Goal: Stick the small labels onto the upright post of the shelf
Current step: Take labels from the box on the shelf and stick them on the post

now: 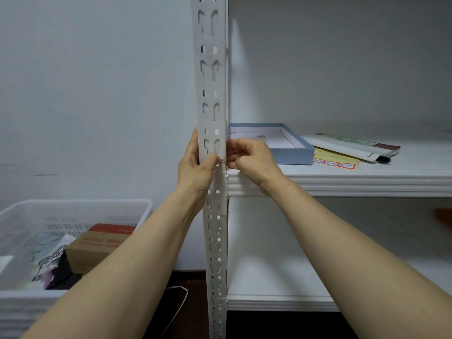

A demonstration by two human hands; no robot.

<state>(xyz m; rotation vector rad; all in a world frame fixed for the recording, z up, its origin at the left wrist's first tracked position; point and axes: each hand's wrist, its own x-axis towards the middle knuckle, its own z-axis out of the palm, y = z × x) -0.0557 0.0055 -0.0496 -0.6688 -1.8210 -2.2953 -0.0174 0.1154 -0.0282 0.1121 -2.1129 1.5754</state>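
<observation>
The white slotted upright post (212, 77) of the shelf runs up the middle of the head view. My left hand (195, 165) grips the post from its left side, thumb across the front. My right hand (249, 159) comes from the right with fingers curled and pinches a small white label with red print (222, 161) against the post's right edge, just above the shelf board. Most of the label is hidden by my fingers. A yellow sheet with several red-bordered labels (336, 160) lies on the shelf to the right.
On the white shelf board (342, 181) stand an open blue box (293, 152) and a white packet (352, 146). A white plastic basket (49, 216) holding a cardboard box (97, 243) sits at lower left. A lower shelf board (281, 303) is below.
</observation>
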